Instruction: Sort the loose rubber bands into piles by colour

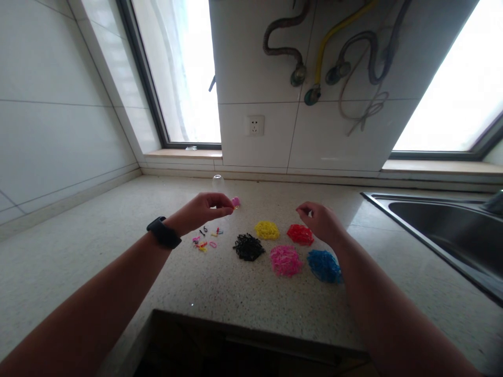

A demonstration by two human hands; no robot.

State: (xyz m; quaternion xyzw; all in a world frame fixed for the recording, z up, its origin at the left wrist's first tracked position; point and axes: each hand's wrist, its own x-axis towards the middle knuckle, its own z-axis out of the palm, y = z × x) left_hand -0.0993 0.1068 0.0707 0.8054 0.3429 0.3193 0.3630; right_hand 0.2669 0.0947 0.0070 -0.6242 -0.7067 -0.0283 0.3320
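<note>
My left hand point(214, 205), with a dark watch on its wrist, is closed in a pinch above the counter. A tiny yellowish bit shows by its fingertips, too small to make out, and a small pink object point(236, 201) is just behind them. My right hand point(316, 217) is also closed in a pinch, over the far side of a red pile of small elastic bands point(301, 235); what it holds, if anything, does not show. Nearby lie yellow bands point(267, 230), black bands point(248, 247), pink bands point(286, 261) and blue bands point(323, 265), each in its own pile.
Several loose mixed-colour bands point(201, 244) lie left of the black pile. A clear rounded container point(218, 182) stands behind my left hand. A steel sink point(387, 201) is set into the counter point(220, 293) at right. Hoses and a socket point(255, 125) are on the tiled wall.
</note>
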